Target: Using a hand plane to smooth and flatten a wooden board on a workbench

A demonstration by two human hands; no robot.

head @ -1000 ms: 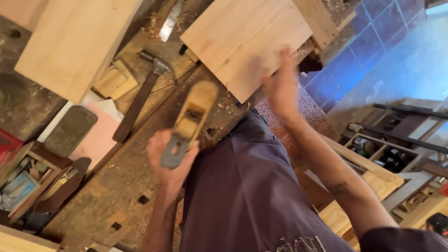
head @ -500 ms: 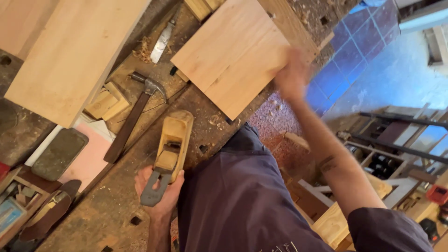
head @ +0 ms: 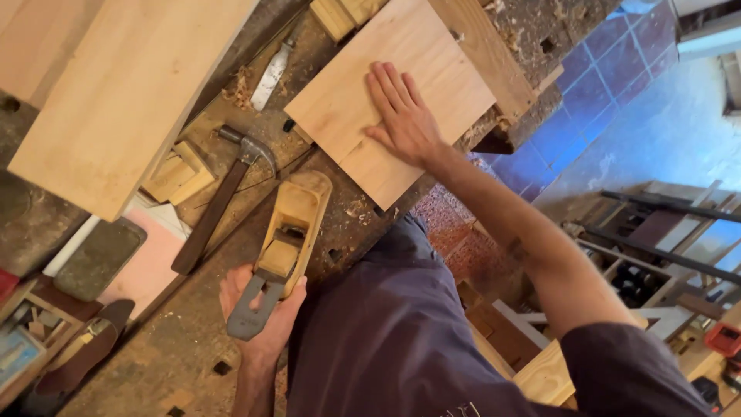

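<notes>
Landmark: the long wooden hand plane (head: 289, 224) with its grey metal iron, lying on the dark, scarred wooden bench (head: 154, 347).

1. Left of the plane lies a claw hammer with a dark wooden handle (head: 220, 201); beyond it, further left, a large pale board (head: 116, 93). Keep both outside the working path.
2. The left hand (head: 258, 305) grips the plane's near end, fingers curled shut around the grey iron and the heel. A firm wrap here should give control when lifting the tool.
3. Right of the plane and beyond its far end, the pale square wooden panel (head: 386, 85) lies flat on the bench. The right hand (head: 401, 116) presses on it, palm down, fingers extended and slightly spread. Even pressure should keep the panel from shifting.
</notes>
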